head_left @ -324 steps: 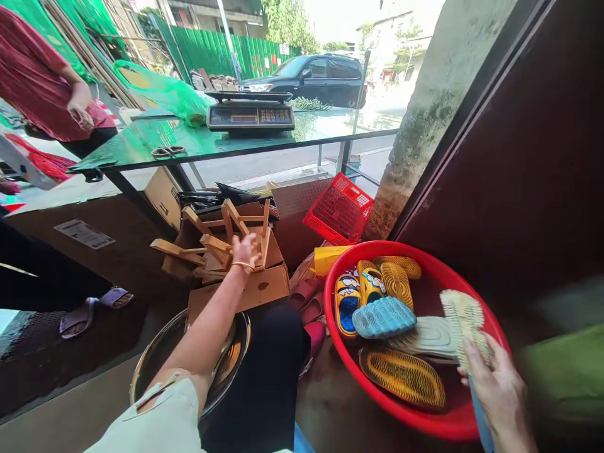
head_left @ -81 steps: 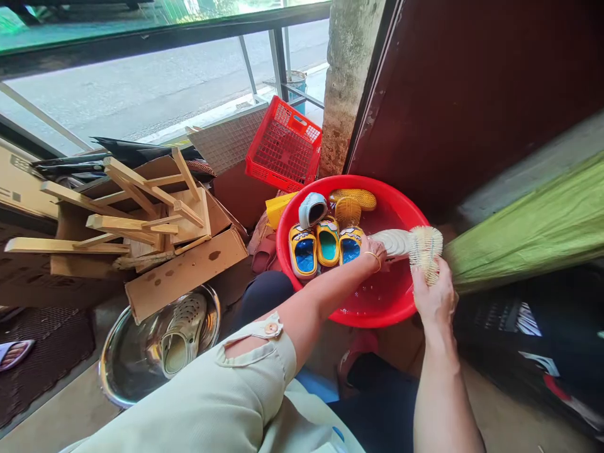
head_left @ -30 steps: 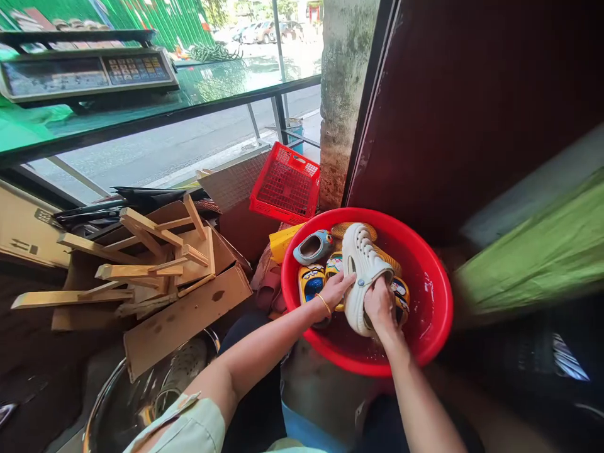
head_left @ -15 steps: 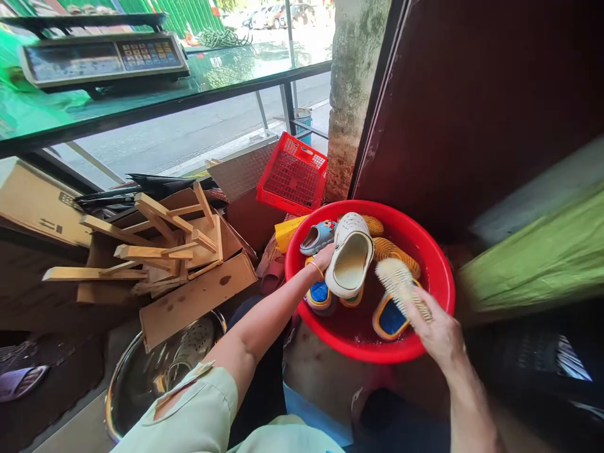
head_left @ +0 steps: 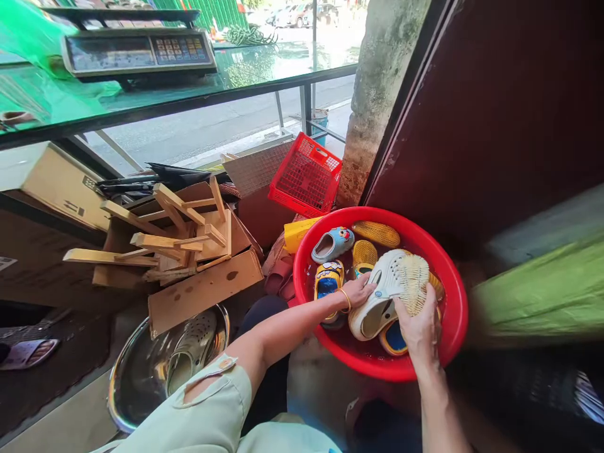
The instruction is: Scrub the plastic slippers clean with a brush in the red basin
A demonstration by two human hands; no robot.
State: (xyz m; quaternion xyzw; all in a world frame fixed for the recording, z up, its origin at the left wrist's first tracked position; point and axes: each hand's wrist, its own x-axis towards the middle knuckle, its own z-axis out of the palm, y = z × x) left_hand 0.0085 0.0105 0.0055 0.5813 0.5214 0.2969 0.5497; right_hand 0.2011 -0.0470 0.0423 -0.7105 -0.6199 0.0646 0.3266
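Observation:
My left hand [head_left: 357,292] grips a white clog [head_left: 377,304] by its heel side, holding it tilted on its side over the red basin [head_left: 457,302]. In my right hand [head_left: 421,324] is a pale scrubbing brush [head_left: 412,277], its bristled face showing, held against the clog's toe end. Around them in the basin's water lie a light blue clog [head_left: 336,243], a yellow clog with blue inside [head_left: 329,281], and several upturned yellow soles [head_left: 376,233]. Another blue-lined clog [head_left: 395,336] is partly hidden beneath the white one.
A metal basin [head_left: 114,384] with a clog [head_left: 191,346] stands at lower left. Behind it, an upturned wooden stool [head_left: 182,236] rests on cardboard. A red crate [head_left: 306,176] leans beyond the basin. A scale [head_left: 139,53] sits on the glass counter; a dark panel [head_left: 500,107] rises at right.
The white clog has tipped over onto its side and come nearer to me. My right hand has brought the brush up against it. The view has shifted slightly left.

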